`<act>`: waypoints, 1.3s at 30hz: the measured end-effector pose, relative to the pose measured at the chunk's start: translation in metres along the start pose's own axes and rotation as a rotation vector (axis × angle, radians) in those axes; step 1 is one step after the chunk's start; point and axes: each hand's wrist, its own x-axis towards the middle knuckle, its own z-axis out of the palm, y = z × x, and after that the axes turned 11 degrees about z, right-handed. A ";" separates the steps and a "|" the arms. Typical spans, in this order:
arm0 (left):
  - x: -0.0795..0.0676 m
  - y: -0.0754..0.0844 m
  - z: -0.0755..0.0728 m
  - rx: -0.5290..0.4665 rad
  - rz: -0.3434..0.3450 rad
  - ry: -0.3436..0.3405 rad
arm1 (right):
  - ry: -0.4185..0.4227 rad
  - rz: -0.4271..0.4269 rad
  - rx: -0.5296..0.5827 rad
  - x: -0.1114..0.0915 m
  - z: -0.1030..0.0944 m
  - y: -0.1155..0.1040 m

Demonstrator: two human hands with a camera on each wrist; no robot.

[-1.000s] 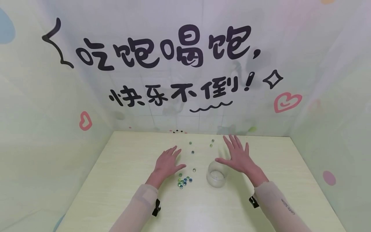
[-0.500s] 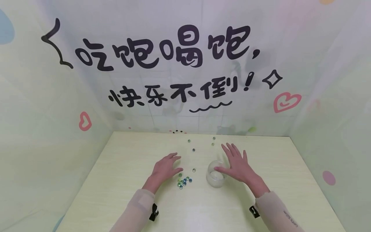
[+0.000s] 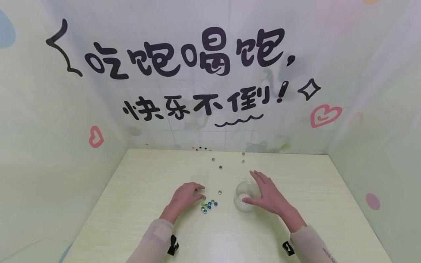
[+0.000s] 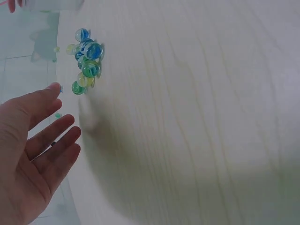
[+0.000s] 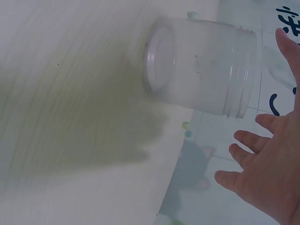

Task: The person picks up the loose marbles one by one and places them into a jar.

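A clear, screw-necked plastic jar [image 3: 242, 209] stands upright on the table; no marbles show inside it. My right hand [image 3: 272, 197] hovers at its right side, thumb over the mouth and fingers spread loosely. In the right wrist view those fingertips are apart from the jar [image 5: 199, 70]. Left of the jar lies a cluster of blue, green and yellow glass marbles [image 3: 209, 206]. My left hand [image 3: 185, 197] is close beside them, fingers loosely bent, thumb near the nearest green marble. The left wrist view shows nothing between its fingers, with the marbles [image 4: 90, 69] beyond the thumb.
Single marbles lie scattered farther back, including a dark one [image 3: 220, 167] and a yellowish one [image 3: 243, 161] toward the table's rear edge. A printed curtain [image 3: 210, 135] hangs behind the pale wooden table [image 3: 138, 182] and along both sides.
Both hands have drawn back toward me and lower, the left nearing the marble cluster and the right the jar's mouth. Several far marbles have rolled a little toward the back.
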 end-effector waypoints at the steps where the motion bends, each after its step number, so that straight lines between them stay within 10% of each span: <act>1: 0.000 0.000 0.001 -0.012 0.003 0.001 | -0.006 0.006 0.006 -0.001 0.001 0.000; 39: 0.002 0.002 0.012 -0.032 0.007 0.016 | -0.052 0.070 0.152 -0.014 0.014 0.007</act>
